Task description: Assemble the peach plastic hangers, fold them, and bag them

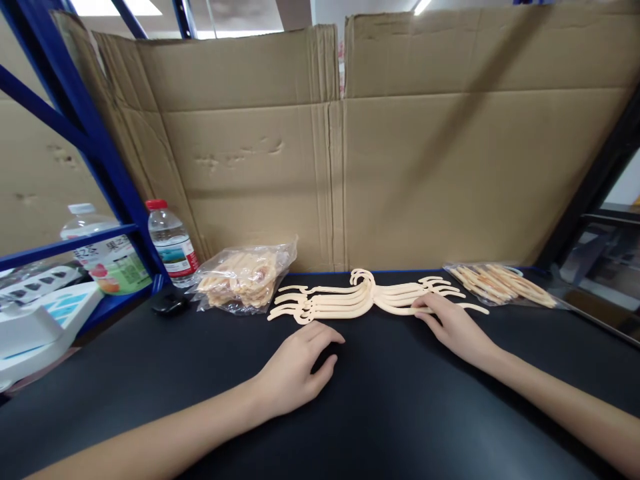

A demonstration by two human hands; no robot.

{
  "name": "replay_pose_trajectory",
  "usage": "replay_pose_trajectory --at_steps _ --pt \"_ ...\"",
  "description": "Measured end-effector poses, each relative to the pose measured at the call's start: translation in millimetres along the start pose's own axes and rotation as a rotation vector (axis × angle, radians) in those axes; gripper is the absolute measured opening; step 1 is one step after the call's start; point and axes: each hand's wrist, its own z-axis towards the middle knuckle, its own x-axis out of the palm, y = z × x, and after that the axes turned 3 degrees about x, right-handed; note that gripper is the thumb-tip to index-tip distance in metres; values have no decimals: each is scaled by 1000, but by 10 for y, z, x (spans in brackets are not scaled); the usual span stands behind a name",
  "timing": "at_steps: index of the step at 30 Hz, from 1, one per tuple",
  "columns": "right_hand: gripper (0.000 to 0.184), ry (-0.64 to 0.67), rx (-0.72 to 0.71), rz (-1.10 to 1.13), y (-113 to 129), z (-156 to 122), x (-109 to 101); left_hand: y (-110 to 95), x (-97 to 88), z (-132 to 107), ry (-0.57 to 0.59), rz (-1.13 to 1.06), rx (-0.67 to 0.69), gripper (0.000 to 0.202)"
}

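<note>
Several cream plastic clothes hangers (345, 305) lie overlapped on the black table, their hooks gathered at the middle and pointing away from me. My right hand (453, 328) pinches the lower right arm of the nearest hanger between thumb and fingers. That hanger's right tip sticks out past my fingers. In front of the hangers' left half rests my left hand (303, 363), thumb and fingers apart, with nothing in it. Its fingertips are close to the nearest hanger but apart from it.
A clear bag of cream plastic pieces (245, 277) lies left of the hangers, another bag of them (503, 283) at the right. A red-capped water bottle (173, 243) and a black object (169, 301) stand at the left. Cardboard (425, 153) walls off the back.
</note>
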Motion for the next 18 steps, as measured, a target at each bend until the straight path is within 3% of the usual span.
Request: replay_pose_trajectory --at_steps 6,9,18 --pt "11 14 42 11 56 4 -54 16 42 37 -194 -386 -301 13" --pt "11 24 59 12 113 5 -119 42 67 42 -245 -475 -320 12" --pt "12 24 54 21 166 -2 -217 46 66 74 -234 -521 -338 12"
